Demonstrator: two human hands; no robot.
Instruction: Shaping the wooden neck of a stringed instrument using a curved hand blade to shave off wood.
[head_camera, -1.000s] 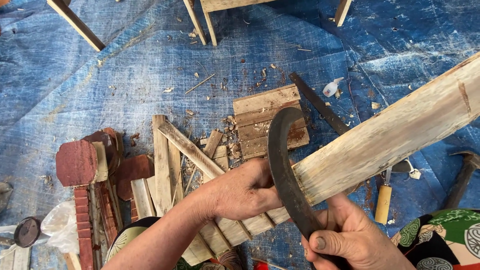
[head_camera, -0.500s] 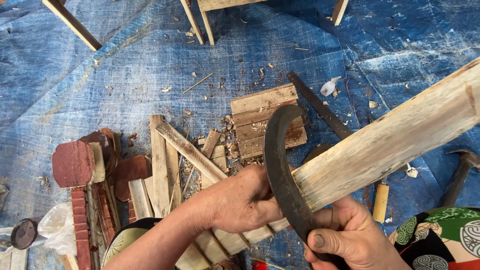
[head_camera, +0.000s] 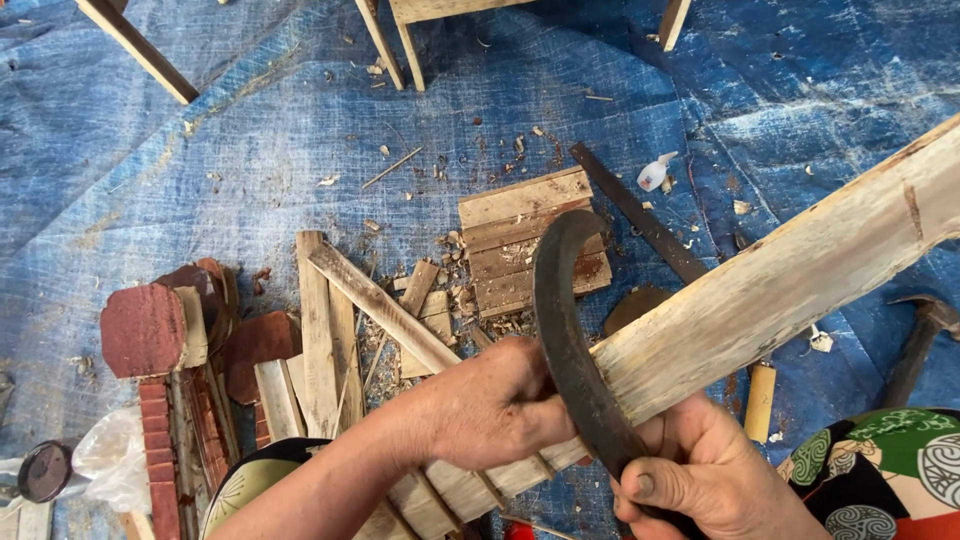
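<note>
Curved dark blade (head_camera: 565, 330): sickle-shaped iron tool, rusted black, its arc rising over the top edge of the wooden plank (head_camera: 790, 285) and its lower end running down into the right hand (head_camera: 700, 480). The inner edge of the blade lies against the plank's near end.

Wooden plank: long, pale, rough-hewn, held off the ground and slanting up and away to the right of both hands; bark-brown streak along its upper edge.

Right hand: grip clamped around the blade's handle end, thumb pressed on top, just below the plank.

Left hand (head_camera: 495, 405): grip closed on the plank's near end, touching the blade's left side, forearm reaching in from the lower edge.

Beyond the hands, on the blue tarpaulin (head_camera: 200, 170): a small slatted wooden panel (head_camera: 530, 240) just behind the blade's curve; a long dark flat metal strip (head_camera: 640, 215) to its right; a small white plastic bottle (head_camera: 655, 172) near that strip's far end.

Left of the left hand: loose wood offcuts (head_camera: 340, 320) lying crossed and stacked; red-brown rounded wooden pieces (head_camera: 150, 330) further left; a clear plastic bag (head_camera: 110, 455) and a dark round lid (head_camera: 45, 470) at the lower left edge.

Right of the right hand: a yellow wooden handle (head_camera: 760, 400) under the plank; a hammer (head_camera: 915, 345) near the right edge; patterned cloth (head_camera: 885, 470) at the lower right corner.

Far edge: pale wooden legs (head_camera: 390, 40) standing on the tarpaulin; wood chips scattered about.
</note>
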